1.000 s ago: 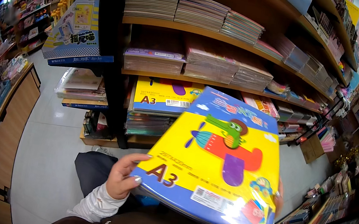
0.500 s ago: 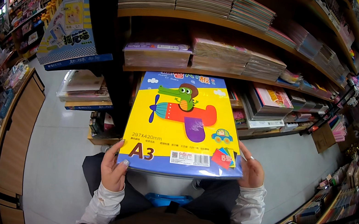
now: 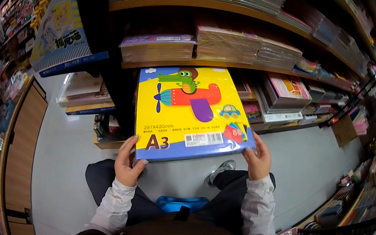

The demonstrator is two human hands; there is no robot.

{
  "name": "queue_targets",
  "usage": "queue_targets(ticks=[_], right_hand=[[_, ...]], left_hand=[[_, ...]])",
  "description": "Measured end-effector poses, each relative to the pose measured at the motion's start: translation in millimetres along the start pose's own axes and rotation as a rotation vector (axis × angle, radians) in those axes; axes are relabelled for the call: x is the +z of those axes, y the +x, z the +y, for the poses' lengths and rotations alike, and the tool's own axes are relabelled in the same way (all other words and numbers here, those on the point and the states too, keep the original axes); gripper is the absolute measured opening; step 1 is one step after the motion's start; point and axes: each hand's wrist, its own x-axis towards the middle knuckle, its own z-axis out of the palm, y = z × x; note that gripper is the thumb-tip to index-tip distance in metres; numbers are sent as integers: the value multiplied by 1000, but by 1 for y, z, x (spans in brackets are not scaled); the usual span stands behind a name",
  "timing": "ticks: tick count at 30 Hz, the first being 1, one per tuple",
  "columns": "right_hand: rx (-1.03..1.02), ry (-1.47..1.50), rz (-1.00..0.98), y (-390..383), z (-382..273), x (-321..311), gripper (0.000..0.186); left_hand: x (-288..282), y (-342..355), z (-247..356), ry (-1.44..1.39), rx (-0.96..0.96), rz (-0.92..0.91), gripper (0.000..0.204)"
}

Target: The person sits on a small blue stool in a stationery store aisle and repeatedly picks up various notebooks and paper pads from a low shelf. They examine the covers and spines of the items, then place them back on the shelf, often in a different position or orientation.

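gripping yellow paper pack (image 3: 189, 110) | both hands: left (image 3: 128, 163), right (image 3: 257, 160) | near corners

Paper pad (image 3: 189, 110) — yellow, blue border, green crocodile, red-purple plane; floor (image 3: 62, 147) — grey.

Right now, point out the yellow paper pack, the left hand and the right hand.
yellow paper pack (image 3: 188, 113): head view, middle of its front cover.
left hand (image 3: 128, 164): head view, back of the hand at the pack's lower left corner.
right hand (image 3: 257, 161): head view, back of the hand at the pack's lower right corner.
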Motion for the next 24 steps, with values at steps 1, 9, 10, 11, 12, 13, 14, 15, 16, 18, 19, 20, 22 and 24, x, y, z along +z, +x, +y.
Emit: queue_targets(ticks=[1, 9, 10, 11, 12, 13, 14, 15, 16, 18, 19, 20, 22, 24], right_hand=[[-31, -58, 12, 7, 5, 3, 47], [-556, -544, 193, 86, 50, 28, 33], [-565, -678, 216, 89, 42, 41, 33], [-585, -725, 236, 97, 44, 41, 34], [-604, -771, 254, 106, 47, 41, 34], [-593, -760, 255, 115, 49, 41, 35], [-581, -748, 253, 123, 51, 42, 35], [-570, -735, 251, 130, 52, 42, 36], [-552, -731, 246, 136, 54, 43, 36], [-516, -724, 235, 145, 59, 44, 36], [-537, -726, 239, 147, 61, 44, 35], [-491, -685, 218, 147, 64, 42, 35], [-403, -602, 174, 145, 66, 40, 35], [-410, -589, 186, 143, 65, 42, 34]], left_hand=[[-4, 8, -1, 143, 95, 10, 51], [-15, 68, -45, 666, 207, 94, 38], [-18, 75, -51, 664, 222, 109, 38], [-9, 83, -51, 568, 198, 114, 39], [-5, 90, -54, 549, 183, 112, 39], [-2, 97, -57, 533, 167, 112, 40], [0, 103, -61, 518, 152, 114, 40], [-2, 111, -69, 523, 175, 105, 42], [-2, 115, -72, 511, 170, 106, 43], [0, 120, -76, 487, 161, 109, 45], [2, 119, -76, 424, 150, 115, 48], [5, 117, -75, 414, 137, 127, 47], [10, 113, -70, 393, 115, 154, 47], [10, 113, -72, 377, 123, 166, 46]])
